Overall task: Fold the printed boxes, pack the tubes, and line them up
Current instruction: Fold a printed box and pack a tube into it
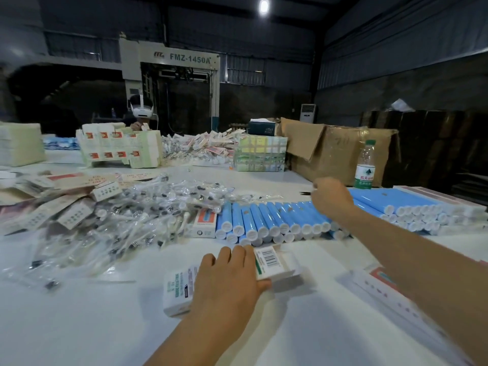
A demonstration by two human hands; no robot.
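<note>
Printed box (232,281) with barcode gripped by left hand (227,281); right hand (331,198) over blue tubes (269,220), grip unclear

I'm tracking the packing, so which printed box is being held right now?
The white printed box with the barcode, nearest the camera: the left hand presses on it, while another box lies untouched beside the blue tubes.

Dim hall, ceiling lamp (264,6) glare, blurred edges

Water bottle (365,165) beside cardboard carton (335,151).
</note>
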